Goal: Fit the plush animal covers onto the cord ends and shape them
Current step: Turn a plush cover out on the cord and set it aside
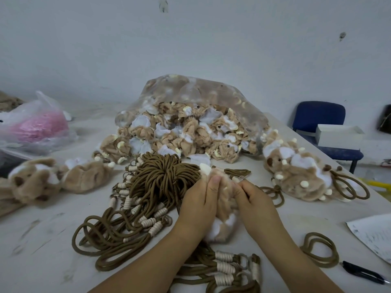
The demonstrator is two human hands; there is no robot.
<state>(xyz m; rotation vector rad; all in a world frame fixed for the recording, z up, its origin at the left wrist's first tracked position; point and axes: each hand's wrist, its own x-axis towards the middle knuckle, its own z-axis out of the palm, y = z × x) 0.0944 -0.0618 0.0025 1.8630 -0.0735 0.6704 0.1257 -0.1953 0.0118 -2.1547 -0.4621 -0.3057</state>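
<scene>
Head view: left hand and right hand both grip cover between them, long axis pointing away from person.

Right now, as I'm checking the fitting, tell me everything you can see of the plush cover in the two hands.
The plush cover is a soft, fuzzy tan fabric piece with white patches at its lower end and a cream nub at its upper end. It looks crumpled, roughly upright above the table. The left hand and right hand grip it from either side, the left thumb pressed on its upper part. Whether a cord sits inside cannot be seen.
</scene>
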